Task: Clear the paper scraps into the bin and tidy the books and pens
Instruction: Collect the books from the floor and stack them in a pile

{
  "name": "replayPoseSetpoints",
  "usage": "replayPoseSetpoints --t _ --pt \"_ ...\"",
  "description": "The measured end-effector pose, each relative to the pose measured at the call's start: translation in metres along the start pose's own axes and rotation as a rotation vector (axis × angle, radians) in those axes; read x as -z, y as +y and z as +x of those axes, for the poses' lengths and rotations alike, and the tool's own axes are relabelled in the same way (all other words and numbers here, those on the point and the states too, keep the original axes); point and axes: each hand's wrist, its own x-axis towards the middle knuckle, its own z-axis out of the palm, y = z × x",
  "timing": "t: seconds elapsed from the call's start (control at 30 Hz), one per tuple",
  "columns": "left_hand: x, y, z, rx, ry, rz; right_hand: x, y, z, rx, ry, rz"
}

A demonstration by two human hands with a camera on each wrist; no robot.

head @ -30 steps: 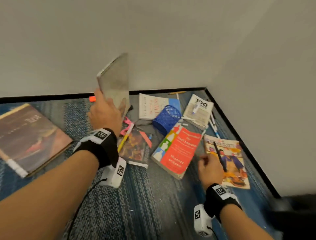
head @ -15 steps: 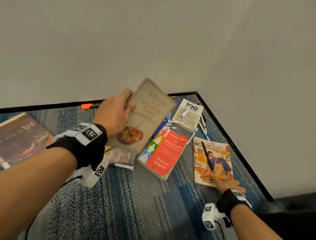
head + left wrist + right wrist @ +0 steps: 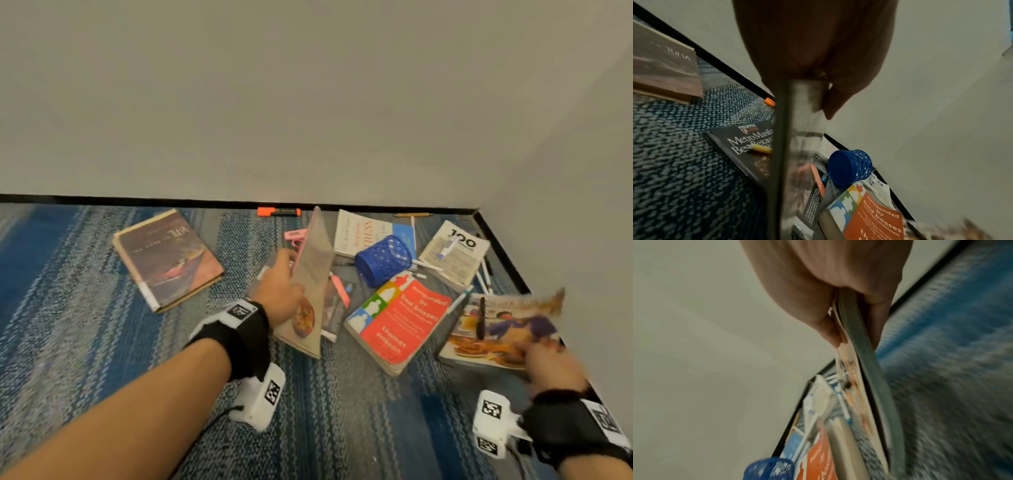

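Now my right hand point(image 3: 548, 365), nearest on the right, pinches the near edge of the thin cookbook with the bright cooking picture point(image 3: 503, 329). Half a second ago that hand only pressed flat on it. Its far edge has come up off the striped blue and grey carpet point(image 3: 85, 342), and the black pen point(image 3: 481, 318) on it may slide off.

A bit farther, in the middle, my left hand point(image 3: 279, 294) grips the tan cookbook with a bowl of food on its cover point(image 3: 313, 284), thumb on one side and fingers on the other. It has tipped from nearly flat to standing on edge, so I think I am gathering both books to stack them.

Between my hands lies the thick orange paperback with coloured squares point(image 3: 397, 322), flat on the floor. Behind the tan book is a dark restaurant guide book point(image 3: 740, 146) with a yellow marker point(image 3: 760, 148) on it.

Farther back, the blue mesh pen cup point(image 3: 383, 260) lies on its side. White pens point(image 3: 483, 277) sit loose by the right wall. The big brown hardcover book point(image 3: 168, 260) rests far left. An orange highlighter point(image 3: 278, 212) lies along the far wall.

I see no bin and no paper scraps, so most tidying is left.
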Motion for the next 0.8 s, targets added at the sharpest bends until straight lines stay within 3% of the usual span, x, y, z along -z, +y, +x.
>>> replayPoseSetpoints --t 0.1,0.17,0.23,0.3,0.33,0.43,0.53,0.67,0.8 --pt "0.004 -0.011 0.007 0.096 -0.035 -0.053 0.006 -0.041 -0.032 0.271 0.266 -0.221" --pt "0.006 -0.010 0.008 0.136 -0.085 -0.134 0.010 -0.065 -0.058 0.400 0.394 -0.145" --pt "0.009 -0.007 0.005 0.148 -0.106 -0.204 0.009 -0.088 -0.092 0.518 0.399 -0.021" --pt "0.010 -0.004 0.001 0.135 -0.106 -0.310 0.000 -0.106 -0.121 0.581 0.221 0.245" --pt "0.010 -0.004 -0.002 0.115 -0.104 -0.369 -0.009 -0.110 -0.134 0.564 0.040 0.428" --pt "0.005 -0.004 -0.018 0.059 -0.114 -0.551 -0.047 -0.107 -0.158 0.343 -0.459 0.673" --pt "-0.005 -0.013 -0.035 0.082 -0.174 -0.807 -0.082 -0.086 -0.174 0.190 -0.668 0.577" --pt "-0.004 -0.036 -0.045 0.171 -0.127 -0.872 -0.097 -0.073 -0.175 -0.025 -0.916 0.326" --pt "0.023 -0.051 -0.049 0.119 -0.167 -0.916 -0.104 -0.099 -0.183 0.068 -1.184 0.134"
